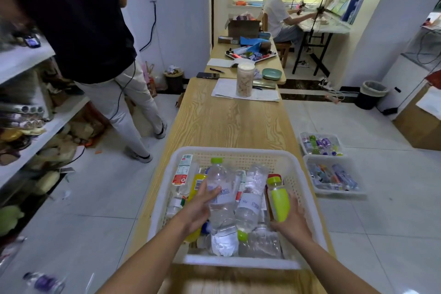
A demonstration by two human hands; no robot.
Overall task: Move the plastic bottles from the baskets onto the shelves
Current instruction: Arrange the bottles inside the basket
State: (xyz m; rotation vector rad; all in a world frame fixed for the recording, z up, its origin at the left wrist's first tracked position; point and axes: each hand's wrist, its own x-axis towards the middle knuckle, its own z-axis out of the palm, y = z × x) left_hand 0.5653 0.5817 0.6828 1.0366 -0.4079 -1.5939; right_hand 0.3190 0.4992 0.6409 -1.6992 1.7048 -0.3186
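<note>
White basket (235, 263) on the table (229, 122) beneath my hands holds plastic bottles (250, 207); my left hand (200, 209) grips a clear bottle (220, 186), my right hand (291, 221) wraps a lime-green bottle (278, 199).

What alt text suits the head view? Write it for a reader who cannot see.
Two hands reach into a white basket of plastic bottles on a wooden table: the left hand grips a clear bottle, the right hand holds a lime-green bottle. Two more bottle baskets sit on the floor at right; shelves stand at left.
</note>
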